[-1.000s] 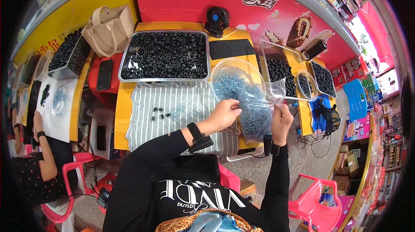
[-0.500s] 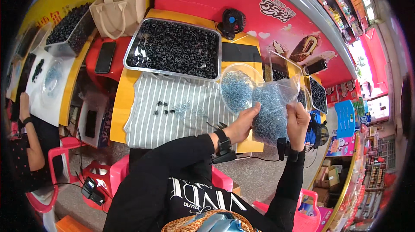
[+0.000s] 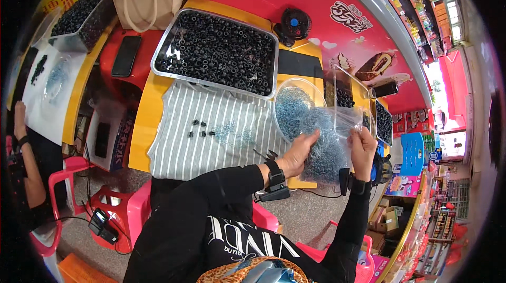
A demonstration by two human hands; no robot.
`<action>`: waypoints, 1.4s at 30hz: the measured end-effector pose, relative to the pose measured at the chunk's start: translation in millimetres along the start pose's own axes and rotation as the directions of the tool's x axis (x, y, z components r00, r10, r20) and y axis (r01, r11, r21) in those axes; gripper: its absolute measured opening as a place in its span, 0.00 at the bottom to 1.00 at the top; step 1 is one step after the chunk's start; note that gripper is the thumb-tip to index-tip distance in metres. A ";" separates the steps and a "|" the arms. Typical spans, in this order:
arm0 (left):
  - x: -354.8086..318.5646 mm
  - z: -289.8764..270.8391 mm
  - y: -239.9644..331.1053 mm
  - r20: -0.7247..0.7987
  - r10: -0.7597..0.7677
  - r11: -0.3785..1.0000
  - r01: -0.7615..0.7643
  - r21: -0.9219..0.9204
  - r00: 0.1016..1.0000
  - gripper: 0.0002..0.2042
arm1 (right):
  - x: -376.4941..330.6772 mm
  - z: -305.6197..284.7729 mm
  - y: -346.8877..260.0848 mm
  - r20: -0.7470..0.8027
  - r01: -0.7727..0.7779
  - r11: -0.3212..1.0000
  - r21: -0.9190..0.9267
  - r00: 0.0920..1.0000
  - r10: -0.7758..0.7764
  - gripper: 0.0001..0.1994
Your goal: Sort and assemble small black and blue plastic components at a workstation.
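Note:
A clear plastic bag [image 3: 328, 162] full of tiny pale-blue translucent pieces hangs between my two hands, past the front edge of the table. My left hand [image 3: 298, 154] grips the bag's left side, thumb on top. My right hand [image 3: 362, 148] pinches the gathered plastic near its upper right. The bag's upper part leans against or over the rim of a round clear bowl [image 3: 313, 90], which holds the same pale-blue pieces [image 3: 291, 113]. Left of the bowl, several small black rings [image 3: 204, 134] and scattered blue pieces [image 3: 227, 133] lie on a grey-and-white striped cloth [image 3: 182, 154].
A large clear tray [image 3: 276, 74] of black rings stands behind the cloth. A small black fan [image 3: 294, 24] is at the back. Further clear containers with black rings stand right. A beige bag [image 3: 145, 2] and phone [image 3: 126, 56] sit left, near another person's arm [image 3: 29, 161].
The upper part of the bag has tipped slightly toward the bowl, and its contents have shifted. Both hands keep their hold. The whole view has moved a little.

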State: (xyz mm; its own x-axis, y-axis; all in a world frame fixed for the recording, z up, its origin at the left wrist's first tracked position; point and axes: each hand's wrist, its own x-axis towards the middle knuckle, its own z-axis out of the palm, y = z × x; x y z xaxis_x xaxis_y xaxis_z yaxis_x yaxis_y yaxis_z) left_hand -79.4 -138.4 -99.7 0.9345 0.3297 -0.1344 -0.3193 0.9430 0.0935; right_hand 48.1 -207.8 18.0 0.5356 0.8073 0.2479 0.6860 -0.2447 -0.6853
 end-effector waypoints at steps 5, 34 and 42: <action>5.2 -4.7 5.3 0.035 -0.029 0.992 0.033 -0.123 0.999 0.19 | 1.9 0.3 -17.1 0.033 0.074 0.995 -0.070 0.997 -0.072 0.16; 12.4 -2.9 18.9 0.062 -0.018 0.979 0.030 -0.204 0.998 0.19 | -6.3 0.6 -18.4 0.041 0.002 0.997 -0.077 0.999 0.002 0.10; 6.8 -10.0 14.5 0.132 -0.112 0.972 0.136 -0.194 0.985 0.15 | 4.4 5.7 -41.6 0.123 -0.022 0.998 0.065 0.992 0.014 0.23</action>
State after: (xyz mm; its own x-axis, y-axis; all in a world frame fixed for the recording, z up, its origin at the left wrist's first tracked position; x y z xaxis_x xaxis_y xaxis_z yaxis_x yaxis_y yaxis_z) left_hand -79.3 -122.1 -109.2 0.9768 0.2137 -0.0128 -0.2137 0.9697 -0.1185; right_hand 19.1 -191.0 43.7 0.4807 0.8636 0.1522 0.6403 -0.2271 -0.7338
